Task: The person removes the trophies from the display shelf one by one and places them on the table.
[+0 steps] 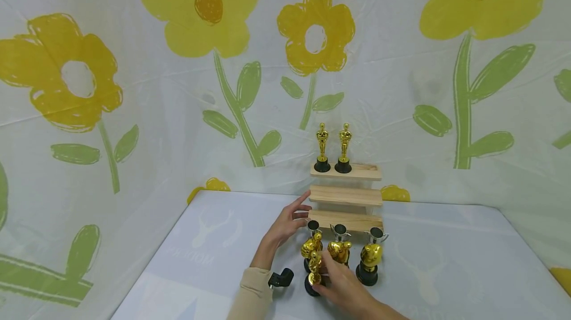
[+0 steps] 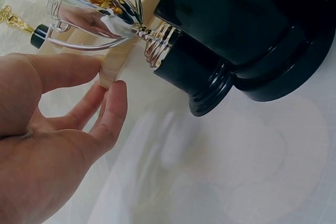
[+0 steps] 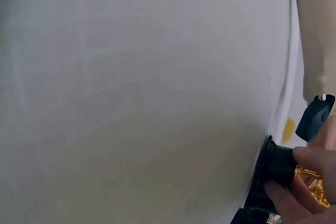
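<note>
A three-step wooden stand (image 1: 345, 195) sits at the table's far edge, and two gold statuettes (image 1: 332, 147) on black bases stand on its top step. Before its lowest step stand three silver cups (image 1: 340, 231) and three gold trophies (image 1: 370, 256) on black bases. My right hand (image 1: 325, 273) grips a small gold trophy (image 1: 314, 271) by its figure; in the right wrist view its fingers (image 3: 281, 195) curl round the black base (image 3: 277, 163). My left hand (image 1: 300, 213) hovers with relaxed fingers at the lowest step's left end (image 2: 113, 69), beside a silver cup (image 2: 94, 14).
A white cloth (image 1: 446, 260) covers the table, and a flower-print sheet (image 1: 178, 87) hangs behind and to both sides. A black wrist camera (image 1: 281, 278) sits on my left forearm. Large black trophy bases (image 2: 247, 35) crowd the left wrist view.
</note>
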`<state>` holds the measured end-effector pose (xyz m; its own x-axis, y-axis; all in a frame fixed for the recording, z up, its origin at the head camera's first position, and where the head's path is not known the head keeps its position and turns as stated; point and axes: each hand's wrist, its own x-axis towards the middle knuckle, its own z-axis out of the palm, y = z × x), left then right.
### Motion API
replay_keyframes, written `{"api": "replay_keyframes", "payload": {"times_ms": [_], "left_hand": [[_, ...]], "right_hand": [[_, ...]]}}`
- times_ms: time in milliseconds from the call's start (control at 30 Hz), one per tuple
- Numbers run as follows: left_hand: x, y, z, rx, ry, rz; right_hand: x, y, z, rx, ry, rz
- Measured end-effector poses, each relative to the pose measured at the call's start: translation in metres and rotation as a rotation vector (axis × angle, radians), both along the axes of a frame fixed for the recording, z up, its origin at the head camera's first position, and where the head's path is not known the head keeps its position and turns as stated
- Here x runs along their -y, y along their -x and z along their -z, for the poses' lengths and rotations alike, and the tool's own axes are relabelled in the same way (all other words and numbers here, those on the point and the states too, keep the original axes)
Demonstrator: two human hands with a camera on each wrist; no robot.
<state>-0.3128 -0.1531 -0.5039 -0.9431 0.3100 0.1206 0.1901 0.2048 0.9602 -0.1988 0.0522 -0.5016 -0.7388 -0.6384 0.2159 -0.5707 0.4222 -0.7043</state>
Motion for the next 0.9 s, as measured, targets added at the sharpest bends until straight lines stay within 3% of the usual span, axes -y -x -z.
{"api": "replay_keyframes", "payload": {"times_ms": [500, 900], "left_hand": [[0.0, -0.0011, -0.0025, -0.001, -0.003, 0.007], [-0.0002, -0.0013, -0.0021, 0.004, -0.003, 0.004]], "right_hand": [[0.0034, -0.0035, 0.0065, -0.098, 0.001, -0.012], [0.0044, -0.004, 0.0055, -0.058, -0.015, -0.007]]}}
